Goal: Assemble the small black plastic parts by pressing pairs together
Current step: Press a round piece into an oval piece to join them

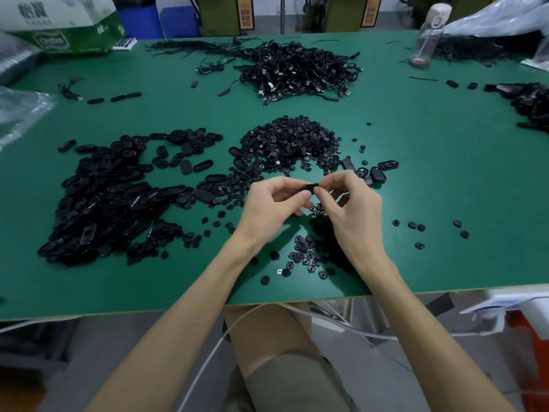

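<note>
A heap of round black parts (289, 141) sits mid-way across the green table (445, 162). Just on the near side of that heap, both hands meet above the tabletop. The left hand (273, 203) and the right hand (350, 203) each pinch the same small black piece (309, 187) between thumb and curled fingertips, one from either side, knuckles raised and wrists apart. Whether the piece is one part or two pressed together cannot be told, as the fingers cover most of it.

Left of the heap spreads a large pile of oval black shells (110, 197), some lying flat, others overlapping. Nearer than the heap, under the wrists and toward the table edge, lies a loose scatter of round parts (306, 254). Just right of the heap rest a few oval shells (377, 172), and further right and nearer, several stray round parts (416, 226) lie well apart from one another.

Beyond the heap is a tangle of black cables with metal plugs (300, 69). Far beyond and right of the heap stands a clear water bottle (427, 37); far beyond and left of it, a green-and-white cardboard box (65, 28). Well left of the heap, a clear plastic bag (20, 111) lies at the table's side.
</note>
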`<state>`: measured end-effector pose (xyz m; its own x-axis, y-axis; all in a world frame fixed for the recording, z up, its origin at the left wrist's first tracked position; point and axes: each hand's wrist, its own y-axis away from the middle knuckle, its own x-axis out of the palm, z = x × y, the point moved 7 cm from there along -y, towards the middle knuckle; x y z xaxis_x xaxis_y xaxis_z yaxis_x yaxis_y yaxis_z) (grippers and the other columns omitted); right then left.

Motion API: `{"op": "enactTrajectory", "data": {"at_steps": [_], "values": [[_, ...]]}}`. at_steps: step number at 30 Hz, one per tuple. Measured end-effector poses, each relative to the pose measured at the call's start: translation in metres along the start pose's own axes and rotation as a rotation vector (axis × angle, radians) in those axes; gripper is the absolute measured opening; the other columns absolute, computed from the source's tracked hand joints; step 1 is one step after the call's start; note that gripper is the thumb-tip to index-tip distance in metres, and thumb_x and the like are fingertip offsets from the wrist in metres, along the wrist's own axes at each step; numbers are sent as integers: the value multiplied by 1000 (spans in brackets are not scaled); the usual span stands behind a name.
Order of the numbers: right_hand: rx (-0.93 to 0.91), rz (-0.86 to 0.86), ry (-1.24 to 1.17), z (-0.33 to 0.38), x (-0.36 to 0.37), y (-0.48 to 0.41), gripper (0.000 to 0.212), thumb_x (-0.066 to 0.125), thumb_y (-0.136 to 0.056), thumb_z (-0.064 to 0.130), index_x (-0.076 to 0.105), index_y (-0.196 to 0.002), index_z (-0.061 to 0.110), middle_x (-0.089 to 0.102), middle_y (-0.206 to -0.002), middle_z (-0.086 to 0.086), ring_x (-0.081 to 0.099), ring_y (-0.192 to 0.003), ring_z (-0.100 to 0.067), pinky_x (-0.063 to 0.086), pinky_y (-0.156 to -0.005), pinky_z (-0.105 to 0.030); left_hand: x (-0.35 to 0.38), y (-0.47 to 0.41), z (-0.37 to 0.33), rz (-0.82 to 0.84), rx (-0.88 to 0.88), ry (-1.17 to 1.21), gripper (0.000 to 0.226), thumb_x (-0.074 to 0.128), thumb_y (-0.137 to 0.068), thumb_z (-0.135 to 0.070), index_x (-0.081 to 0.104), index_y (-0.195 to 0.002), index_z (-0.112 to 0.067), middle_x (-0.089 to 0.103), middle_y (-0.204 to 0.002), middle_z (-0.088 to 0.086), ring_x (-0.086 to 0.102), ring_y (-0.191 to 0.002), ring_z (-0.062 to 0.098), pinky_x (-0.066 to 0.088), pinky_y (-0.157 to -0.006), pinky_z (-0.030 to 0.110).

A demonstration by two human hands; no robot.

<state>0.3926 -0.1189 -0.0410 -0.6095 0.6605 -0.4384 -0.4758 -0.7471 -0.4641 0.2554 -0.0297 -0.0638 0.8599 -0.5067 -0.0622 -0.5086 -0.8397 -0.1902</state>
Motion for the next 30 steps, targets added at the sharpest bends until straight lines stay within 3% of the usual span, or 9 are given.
{"op": "enactTrajectory", "data": {"at_steps": [6,13,17,22,30], "values": [[-4,-36,6,2,-1,-1,20,76,-93,26,66,-106,15,64,-95,3,60,-84,-8,44,-74,-15,-1,0,-1,22,-3,90,13,70,-96,-5,76,-108,-4,80,-95,10,78,-84,27,62,-74,30],[7,29,-36,2,1,0,8,74,-95,21,74,-98,15,70,-84,13,64,-79,0,44,-71,-8,3,0,1,51,-16,77,11,70,-97,-6,75,-104,0,78,-87,12,75,-73,25,60,-64,29],[-24,24,-15,5,-2,0,8,73,-95,19,76,-101,13,72,-90,5,64,-82,-6,46,-75,-13,4,-1,1,38,-14,5,15,72,-96,-9,72,-101,5,76,-79,12,71,-68,29,57,-57,29],[-78,35,14,9,-2,0,12,70,-98,17,78,-105,13,70,-92,2,62,-84,-9,44,-74,-15,5,0,0,59,-18,-10,18,72,-96,-9,70,-100,8,74,-73,13,66,-55,13,54,-54,23],[-139,66,36,13,3,2,10,69,-98,13,77,-103,11,68,-91,0,61,-83,-7,42,-75,-10,5,0,3,80,-15,5,8,65,-98,-2,72,-102,-1,75,-79,9,71,-71,20,57,-60,27]]}}
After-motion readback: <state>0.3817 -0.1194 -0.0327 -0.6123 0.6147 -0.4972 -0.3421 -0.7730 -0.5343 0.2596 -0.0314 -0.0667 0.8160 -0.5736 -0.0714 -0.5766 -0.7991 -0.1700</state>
